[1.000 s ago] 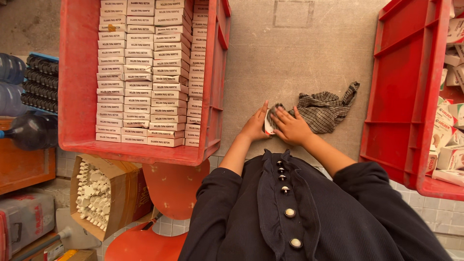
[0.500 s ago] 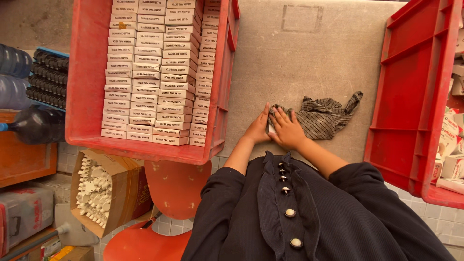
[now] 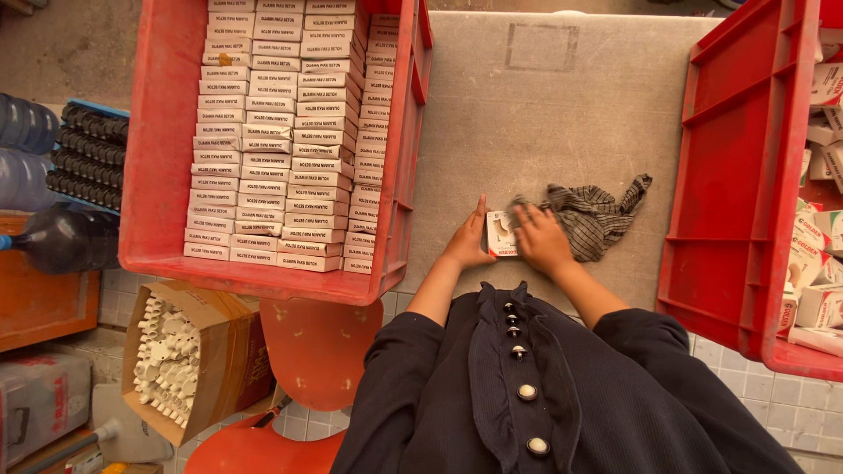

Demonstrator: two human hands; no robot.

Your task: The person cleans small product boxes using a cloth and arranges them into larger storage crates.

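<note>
Between both hands, on grey table [image 3: 544,105]: small white box [image 3: 500,233], left hand [image 3: 467,242] bracing, right hand [image 3: 537,239] pinching it.

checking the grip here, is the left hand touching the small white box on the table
Touching. The head view shows the left hand pressed against the left edge of the small white box, no gap between them, while the right hand covers its other side.

A small white box [image 3: 501,233] sits between the left hand [image 3: 468,243] and right hand [image 3: 542,240]. Left of the hands, rows of white boxes [image 3: 290,132] fill a red crate [image 3: 162,140]. Right of them, loose white cartons [image 3: 821,219] lie in another red crate [image 3: 733,175].
</note>
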